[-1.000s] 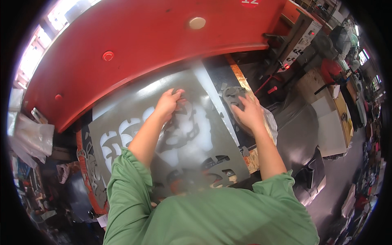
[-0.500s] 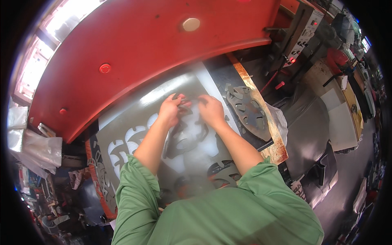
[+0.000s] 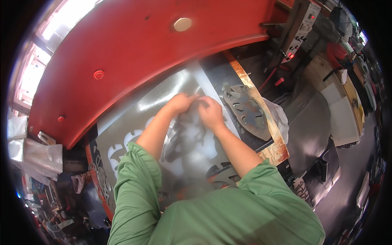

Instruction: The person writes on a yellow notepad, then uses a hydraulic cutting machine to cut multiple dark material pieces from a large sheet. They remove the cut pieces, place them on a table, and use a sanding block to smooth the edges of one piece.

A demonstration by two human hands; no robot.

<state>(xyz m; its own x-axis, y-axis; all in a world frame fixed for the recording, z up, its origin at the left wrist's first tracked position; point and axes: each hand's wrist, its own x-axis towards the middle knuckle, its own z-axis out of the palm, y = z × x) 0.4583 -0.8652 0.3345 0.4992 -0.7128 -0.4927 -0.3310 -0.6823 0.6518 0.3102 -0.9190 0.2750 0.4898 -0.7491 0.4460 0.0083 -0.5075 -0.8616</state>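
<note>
My left hand (image 3: 181,103) and my right hand (image 3: 210,113) meet over a grey sheet (image 3: 153,104), fingers bent inward and fingertips close together. Both look closed in a pinch; what lies between the fingertips is too small and blurred to make out. Just below them is a blurred dark piece with cut-out openings (image 3: 173,141); I cannot tell whether the fingers grip it. White shows through shaped holes in the sheet. To the right of my right hand lies a stack of grey sole-shaped cut pieces (image 3: 248,111) with curved openings.
A large red machine beam (image 3: 134,53) curves across the far side, carrying a red button (image 3: 98,74). A control panel (image 3: 300,38) stands at the far right. Cut scraps (image 3: 100,173) line the left edge; clear plastic bags (image 3: 43,157) hang further left.
My left hand has moved a little to the right and its fingers have drawn in against my right hand. The view has shifted slightly. The sole-shaped stack stays in place.
</note>
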